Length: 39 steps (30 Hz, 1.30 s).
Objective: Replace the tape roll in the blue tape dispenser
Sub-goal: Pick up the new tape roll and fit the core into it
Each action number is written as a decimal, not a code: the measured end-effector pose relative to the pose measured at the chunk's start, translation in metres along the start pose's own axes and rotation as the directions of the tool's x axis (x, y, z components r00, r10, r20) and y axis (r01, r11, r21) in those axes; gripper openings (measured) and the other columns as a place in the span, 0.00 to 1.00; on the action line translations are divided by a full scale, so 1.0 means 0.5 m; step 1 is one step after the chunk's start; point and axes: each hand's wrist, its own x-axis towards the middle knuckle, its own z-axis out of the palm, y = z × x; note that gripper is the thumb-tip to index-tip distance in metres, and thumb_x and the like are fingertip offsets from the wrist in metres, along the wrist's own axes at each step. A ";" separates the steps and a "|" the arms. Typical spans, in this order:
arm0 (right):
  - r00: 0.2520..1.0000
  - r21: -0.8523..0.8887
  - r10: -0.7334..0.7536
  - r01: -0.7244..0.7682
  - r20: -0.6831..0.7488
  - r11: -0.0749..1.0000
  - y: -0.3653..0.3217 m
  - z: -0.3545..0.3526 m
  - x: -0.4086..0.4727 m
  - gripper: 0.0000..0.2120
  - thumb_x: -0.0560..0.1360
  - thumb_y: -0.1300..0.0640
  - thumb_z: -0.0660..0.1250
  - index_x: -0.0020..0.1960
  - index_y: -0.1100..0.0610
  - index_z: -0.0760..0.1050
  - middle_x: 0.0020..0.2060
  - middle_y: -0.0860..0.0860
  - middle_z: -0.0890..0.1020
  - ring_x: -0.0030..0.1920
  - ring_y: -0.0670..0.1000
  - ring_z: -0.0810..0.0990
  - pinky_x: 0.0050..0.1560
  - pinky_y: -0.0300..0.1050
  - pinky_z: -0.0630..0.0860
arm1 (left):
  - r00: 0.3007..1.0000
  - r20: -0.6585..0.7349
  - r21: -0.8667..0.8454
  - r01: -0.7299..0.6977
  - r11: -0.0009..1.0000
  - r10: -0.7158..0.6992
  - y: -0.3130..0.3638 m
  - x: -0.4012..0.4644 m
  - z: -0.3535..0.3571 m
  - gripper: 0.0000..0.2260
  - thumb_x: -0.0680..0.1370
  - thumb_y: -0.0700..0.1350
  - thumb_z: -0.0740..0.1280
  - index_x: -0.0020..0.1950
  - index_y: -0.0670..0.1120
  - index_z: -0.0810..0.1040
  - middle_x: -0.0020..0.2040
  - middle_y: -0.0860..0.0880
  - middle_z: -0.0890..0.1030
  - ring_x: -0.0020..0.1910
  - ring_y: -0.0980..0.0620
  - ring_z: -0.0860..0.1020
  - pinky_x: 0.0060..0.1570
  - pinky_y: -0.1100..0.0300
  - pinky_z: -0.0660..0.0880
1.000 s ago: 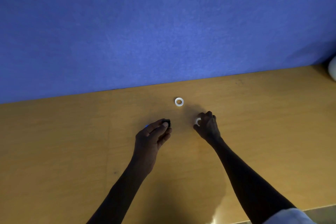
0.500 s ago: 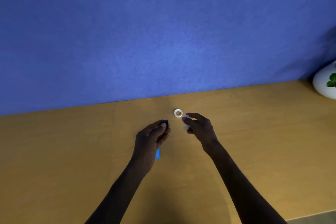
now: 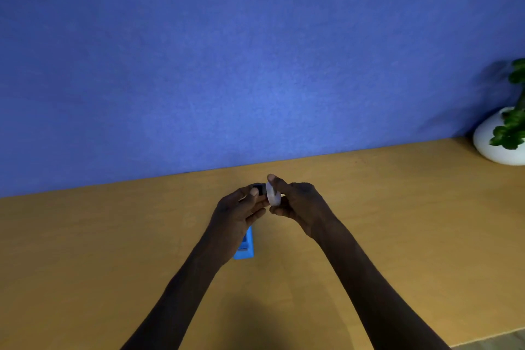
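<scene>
Above the middle of the wooden desk [image 3: 113, 250], the right hand [image 3: 298, 202] pinches the white tape roll [image 3: 273, 194] by its rim, thumb and fingers closed on it; the left hand [image 3: 238, 207] is clamped on a small dark hub [image 3: 259, 188] just beside it; the blue tape dispenser [image 3: 245, 247] lies below the left wrist; the roll looks light and stiff, probably slick-sided, best held by its edges.

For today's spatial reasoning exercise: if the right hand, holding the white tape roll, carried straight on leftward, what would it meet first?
Probably the small black piece pinched in the left hand; the right hand holds the tape roll right beside it, though depth is unclear.
</scene>
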 end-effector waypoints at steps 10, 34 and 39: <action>0.991 0.083 -0.029 0.018 0.131 0.996 0.000 0.016 -0.011 0.18 0.77 0.52 0.70 0.54 0.68 0.81 0.50 0.62 0.86 0.45 0.52 0.87 0.42 0.40 0.83 | 0.999 -0.001 -0.215 0.040 0.976 -0.041 -0.003 -0.011 -0.015 0.21 0.76 0.47 0.67 0.66 0.38 0.77 0.62 0.40 0.83 0.65 0.44 0.80 0.61 0.54 0.76; 0.856 -0.246 -0.475 0.514 0.203 0.822 -0.011 0.023 -0.011 0.28 0.67 0.63 0.80 0.64 0.53 0.77 0.53 0.52 0.85 0.50 0.47 0.85 0.51 0.42 0.83 | 0.999 -0.028 -0.414 0.003 0.910 -0.016 0.026 -0.013 -0.024 0.10 0.74 0.40 0.69 0.51 0.38 0.86 0.55 0.39 0.86 0.54 0.47 0.85 0.53 0.58 0.82; 0.708 -0.324 -0.696 0.690 0.116 0.648 0.002 0.030 -0.003 0.15 0.71 0.62 0.77 0.57 0.58 0.81 0.50 0.49 0.86 0.48 0.44 0.86 0.47 0.41 0.84 | 0.999 -0.033 -0.442 -0.013 0.897 -0.001 0.026 -0.011 -0.017 0.12 0.74 0.39 0.69 0.55 0.38 0.85 0.59 0.38 0.85 0.60 0.46 0.83 0.55 0.57 0.81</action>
